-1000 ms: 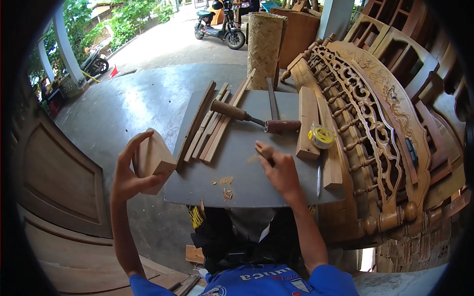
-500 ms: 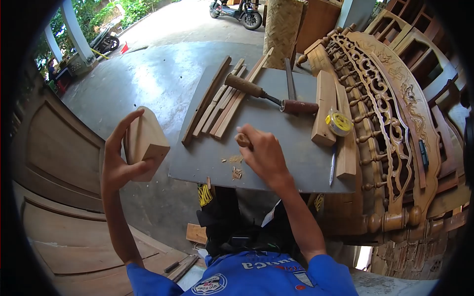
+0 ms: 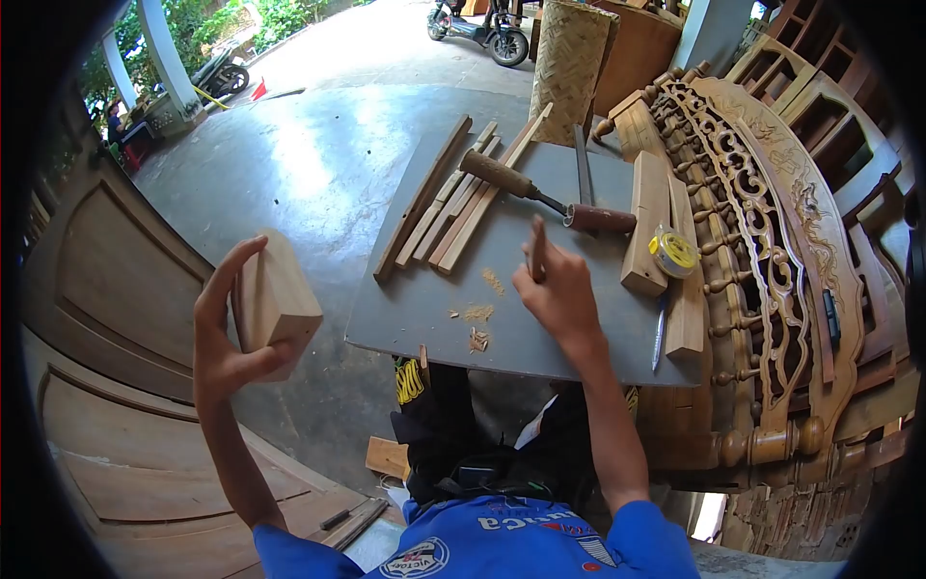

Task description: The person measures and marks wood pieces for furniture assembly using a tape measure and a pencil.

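My left hand [image 3: 224, 333] grips a pale wooden block [image 3: 275, 294], thumb on the near side and fingers over its far edge, held off the table's left side. Above the grey tabletop [image 3: 415, 314], my right hand [image 3: 564, 294] is closed around a short brown wooden stick [image 3: 536, 249] that points upward; its lower part is hidden in the fingers. Sawdust [image 3: 478, 313] and small wood chips [image 3: 478, 340] lie left of that hand. Beyond it rest a tool with a wooden handle [image 3: 497, 174] and metal shank, and a dark red cylinder [image 3: 600, 219].
Several wood strips [image 3: 453, 207] lie at the table's far left. On the right are thick wooden blocks [image 3: 646, 217], a yellow tape measure [image 3: 673, 253] and a pen [image 3: 660, 333]. A carved wooden panel [image 3: 748, 222] stands close by; door panels [image 3: 106, 280] are at left.
My right hand has moved away from the near table area, to the right, and the stick in it now points up. The left hand with the block has dropped slightly. The camera view has shifted a little.
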A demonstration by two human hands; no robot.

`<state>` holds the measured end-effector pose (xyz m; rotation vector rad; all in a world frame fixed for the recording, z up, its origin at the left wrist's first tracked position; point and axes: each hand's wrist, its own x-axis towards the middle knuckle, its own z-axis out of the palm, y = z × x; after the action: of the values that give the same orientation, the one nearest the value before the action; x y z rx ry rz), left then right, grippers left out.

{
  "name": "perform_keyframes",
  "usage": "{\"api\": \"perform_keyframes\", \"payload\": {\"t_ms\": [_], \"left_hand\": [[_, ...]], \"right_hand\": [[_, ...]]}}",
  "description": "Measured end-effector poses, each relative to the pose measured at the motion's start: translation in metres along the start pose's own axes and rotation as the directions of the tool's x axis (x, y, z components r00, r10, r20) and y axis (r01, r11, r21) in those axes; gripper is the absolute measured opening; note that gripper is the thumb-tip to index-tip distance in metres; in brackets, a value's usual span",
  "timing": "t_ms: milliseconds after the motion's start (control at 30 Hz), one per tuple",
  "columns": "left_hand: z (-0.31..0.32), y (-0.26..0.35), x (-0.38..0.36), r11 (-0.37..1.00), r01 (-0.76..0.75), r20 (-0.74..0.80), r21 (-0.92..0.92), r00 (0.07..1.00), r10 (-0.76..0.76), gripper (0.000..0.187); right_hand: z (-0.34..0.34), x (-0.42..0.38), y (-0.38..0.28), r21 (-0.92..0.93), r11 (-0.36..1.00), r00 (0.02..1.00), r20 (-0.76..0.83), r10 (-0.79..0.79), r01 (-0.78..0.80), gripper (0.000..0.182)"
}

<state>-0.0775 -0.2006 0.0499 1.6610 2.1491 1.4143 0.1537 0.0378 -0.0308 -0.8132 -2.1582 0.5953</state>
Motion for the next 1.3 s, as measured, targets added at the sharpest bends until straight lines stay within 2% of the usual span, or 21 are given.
{"api": "perform_keyframes", "payload": {"t_ms": [33,133,233,400,467,567,767,1167,1300], "left_hand": [[0.001,0.000,-0.001,1.000,-0.014,0.009,0.007,1.000,0.014,0.087],[0.004,0.008,-0.003,0.997,-0.067,0.037,0.037,0.997,0.066,0.087],[0.004,0.011,-0.003,0.992,-0.110,0.059,0.056,0.993,0.107,0.088],[0.012,0.013,-0.002,0.992,-0.113,0.069,0.057,0.992,0.109,0.088],[0.018,0.016,-0.001,0.992,-0.118,0.085,0.054,0.990,0.113,0.088],[0.025,0.021,0.000,0.988,-0.141,0.108,0.059,0.985,0.135,0.087],[0.029,0.027,-0.002,0.983,-0.155,0.140,0.094,0.980,0.141,0.088],[0.024,0.019,-0.008,0.985,-0.147,0.145,0.094,0.981,0.132,0.088],[0.023,0.019,-0.007,0.985,-0.135,0.126,0.111,0.985,0.121,0.086]], "right_hand": [[0.004,0.011,0.001,-0.004,1.000,0.999,0.033,0.002,-0.002,0.015],[0.013,0.036,0.007,0.160,0.987,0.989,0.144,-0.046,0.023,0.020],[0.020,0.026,0.001,0.175,0.968,0.945,0.242,-0.220,0.180,0.021],[0.005,0.010,-0.008,0.449,0.892,0.822,0.487,-0.297,0.056,0.023],[0.003,0.008,-0.004,0.515,0.857,0.771,0.541,-0.336,0.013,0.023],[0.004,0.002,0.004,0.615,0.787,0.720,0.526,-0.453,0.046,0.019],[-0.019,-0.006,-0.004,0.625,0.780,0.581,0.652,-0.487,-0.047,0.016],[-0.048,-0.012,0.007,0.639,0.760,0.537,0.685,-0.492,-0.119,0.018],[-0.036,0.013,-0.010,0.598,0.801,0.689,0.589,-0.422,-0.021,0.019]]}}
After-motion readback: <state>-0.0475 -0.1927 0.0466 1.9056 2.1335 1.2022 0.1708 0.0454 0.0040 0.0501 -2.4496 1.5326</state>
